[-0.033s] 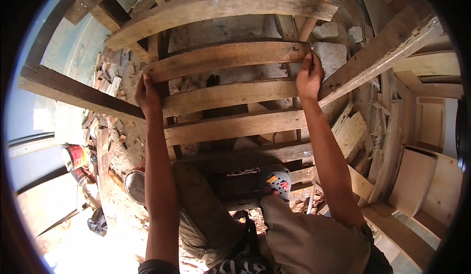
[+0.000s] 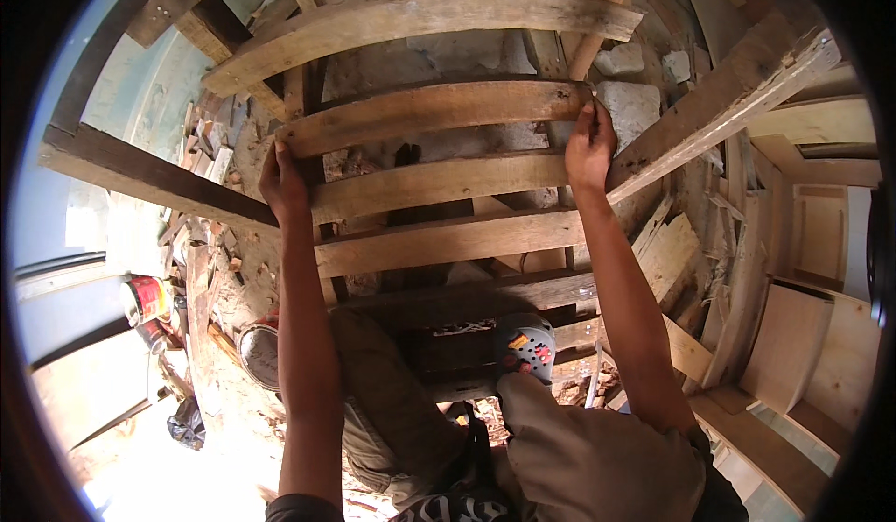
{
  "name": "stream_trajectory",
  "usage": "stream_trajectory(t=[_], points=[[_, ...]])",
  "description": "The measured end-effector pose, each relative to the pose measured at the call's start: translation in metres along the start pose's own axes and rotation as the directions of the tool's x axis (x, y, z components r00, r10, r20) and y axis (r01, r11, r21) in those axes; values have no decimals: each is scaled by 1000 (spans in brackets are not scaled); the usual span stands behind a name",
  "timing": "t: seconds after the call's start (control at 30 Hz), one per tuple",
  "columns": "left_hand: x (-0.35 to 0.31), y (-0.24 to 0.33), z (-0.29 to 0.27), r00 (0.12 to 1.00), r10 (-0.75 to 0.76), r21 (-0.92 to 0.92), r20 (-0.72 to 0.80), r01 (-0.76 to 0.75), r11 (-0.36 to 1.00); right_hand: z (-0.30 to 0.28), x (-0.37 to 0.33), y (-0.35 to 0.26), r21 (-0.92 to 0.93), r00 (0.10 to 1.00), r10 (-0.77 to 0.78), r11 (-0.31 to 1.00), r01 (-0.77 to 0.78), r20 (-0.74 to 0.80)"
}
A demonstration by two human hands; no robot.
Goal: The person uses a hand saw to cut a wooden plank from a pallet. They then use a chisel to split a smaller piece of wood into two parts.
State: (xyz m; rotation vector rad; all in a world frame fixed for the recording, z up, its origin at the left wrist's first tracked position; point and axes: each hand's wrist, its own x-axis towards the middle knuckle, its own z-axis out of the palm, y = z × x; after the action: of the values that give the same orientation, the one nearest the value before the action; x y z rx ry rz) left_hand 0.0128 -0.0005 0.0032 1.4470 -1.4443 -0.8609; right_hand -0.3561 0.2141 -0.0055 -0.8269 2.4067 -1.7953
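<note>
A weathered wooden ladder-like frame lies below me, with several slats running crosswise. My left hand [image 2: 284, 184] is closed on the left end of one wooden slat [image 2: 439, 111], thumb on top. At that slat's right end, my right hand [image 2: 590, 148] grips it the same way; the undersides of both hands are hidden. Closer to me is another slat [image 2: 439, 184], and a further slat [image 2: 453, 242] comes after it. Beyond the held slat, a longer board [image 2: 420, 22] crosses the frame. My foot in a grey clog [image 2: 525, 340] rests on the nearer slats.
Long beams slant out on the left [image 2: 154, 176] and right [image 2: 728, 102]. Wood scraps and pale stone blocks [image 2: 627, 106] lie around the frame. A paint can [image 2: 145, 300] and a bucket [image 2: 259, 354] stand at left. Wooden cabinet parts [image 2: 784, 345] are at right.
</note>
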Motion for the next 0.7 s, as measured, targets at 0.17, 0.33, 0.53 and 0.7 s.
stream_trajectory(t=[0.17, 0.33, 0.53, 0.7], points=[[7, 1, 9, 998, -61, -142, -12, 59, 988, 5, 8, 5, 125, 999, 36, 992, -31, -38], [13, -8, 5, 987, -162, -290, 8, 158, 944, 6, 6, -5, 28, 998, 40, 999, -39, -54], [15, -11, 3, 982, -183, -310, 51, 189, 932, 3, 7, -1, 6, 997, 34, 999, -33, -64], [11, -8, 5, 975, -221, -302, -12, 207, 931, -2, 6, -6, 10, 1000, 13, 1000, -13, -11]])
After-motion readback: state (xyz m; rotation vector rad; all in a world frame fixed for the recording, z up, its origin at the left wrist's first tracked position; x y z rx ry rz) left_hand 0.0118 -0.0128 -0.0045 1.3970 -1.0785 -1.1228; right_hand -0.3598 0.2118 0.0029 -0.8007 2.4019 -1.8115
